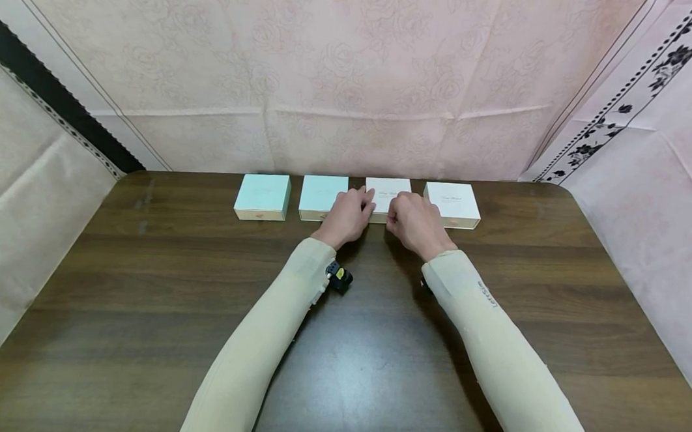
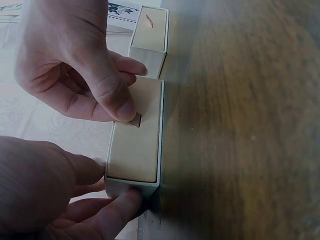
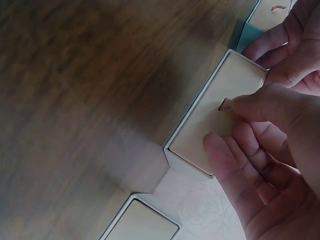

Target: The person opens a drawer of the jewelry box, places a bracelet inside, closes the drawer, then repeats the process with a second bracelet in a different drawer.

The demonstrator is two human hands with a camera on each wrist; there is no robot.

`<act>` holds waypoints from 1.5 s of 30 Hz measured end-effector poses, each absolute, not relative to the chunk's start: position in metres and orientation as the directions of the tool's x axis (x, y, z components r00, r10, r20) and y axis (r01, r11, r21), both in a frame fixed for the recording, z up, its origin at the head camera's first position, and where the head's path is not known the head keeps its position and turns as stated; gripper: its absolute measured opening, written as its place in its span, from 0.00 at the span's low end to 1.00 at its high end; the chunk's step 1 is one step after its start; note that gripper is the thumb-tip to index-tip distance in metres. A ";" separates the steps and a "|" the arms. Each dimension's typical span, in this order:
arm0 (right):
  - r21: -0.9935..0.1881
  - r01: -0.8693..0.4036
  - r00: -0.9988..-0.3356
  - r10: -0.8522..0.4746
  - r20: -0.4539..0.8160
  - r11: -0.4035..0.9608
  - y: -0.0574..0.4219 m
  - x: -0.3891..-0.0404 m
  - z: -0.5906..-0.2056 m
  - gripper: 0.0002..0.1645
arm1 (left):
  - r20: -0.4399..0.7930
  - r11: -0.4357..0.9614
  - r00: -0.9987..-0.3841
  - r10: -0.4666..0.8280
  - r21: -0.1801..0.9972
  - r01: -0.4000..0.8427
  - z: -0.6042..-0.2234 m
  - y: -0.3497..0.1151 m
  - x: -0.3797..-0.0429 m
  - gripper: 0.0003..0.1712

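Observation:
Four small drawer boxes stand in a row at the table's far edge. The third from the left, a white box (image 1: 385,187) with a cream drawer front (image 2: 131,155), is between both hands. My left hand (image 1: 347,215) grips it at its left end, thumb and fingers on the sides. My right hand (image 1: 417,221) pinches the small pull tab (image 3: 225,104) in the middle of the drawer front between thumb and finger. The drawer looks flush with its sleeve. Printed text on the box top is partly covered by the hands.
Two mint-green boxes, the far-left one (image 1: 263,195) and its neighbour (image 1: 322,192), stand left of the hands. Another white box (image 1: 453,203) stands to the right. Behind the dark wooden table (image 1: 349,373) hangs a pale patterned cloth (image 1: 354,66).

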State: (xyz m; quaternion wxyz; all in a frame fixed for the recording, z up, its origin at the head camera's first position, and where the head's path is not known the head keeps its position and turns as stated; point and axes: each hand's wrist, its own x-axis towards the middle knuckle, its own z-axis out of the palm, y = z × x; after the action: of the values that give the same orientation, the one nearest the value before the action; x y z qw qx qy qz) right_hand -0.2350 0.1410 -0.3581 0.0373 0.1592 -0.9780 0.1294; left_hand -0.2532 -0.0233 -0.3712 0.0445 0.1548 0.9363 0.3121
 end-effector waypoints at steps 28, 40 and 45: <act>-0.251 -0.298 -0.951 -0.263 0.164 0.921 0.150 -0.236 -0.360 0.04 | 0.034 0.740 -0.951 0.308 0.620 0.262 -0.371 -0.023 -0.253 0.21; -0.291 -0.297 -0.953 -0.263 0.151 0.910 0.149 -0.236 -0.359 0.04 | 0.036 0.735 -0.945 0.325 0.618 0.277 -0.372 -0.022 -0.255 0.21; -0.292 -0.287 -0.957 -0.259 0.134 0.912 0.148 -0.236 -0.359 0.06 | 0.015 0.742 -0.948 0.318 0.618 0.259 -0.372 -0.022 -0.254 0.25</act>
State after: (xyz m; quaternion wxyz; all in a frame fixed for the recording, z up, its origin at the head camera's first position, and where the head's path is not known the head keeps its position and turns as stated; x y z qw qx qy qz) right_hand -0.2356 0.1483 -0.3586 0.0463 0.1398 -0.9767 0.1563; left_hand -0.2539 -0.0224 -0.3716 0.0456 0.1545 0.9322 0.3241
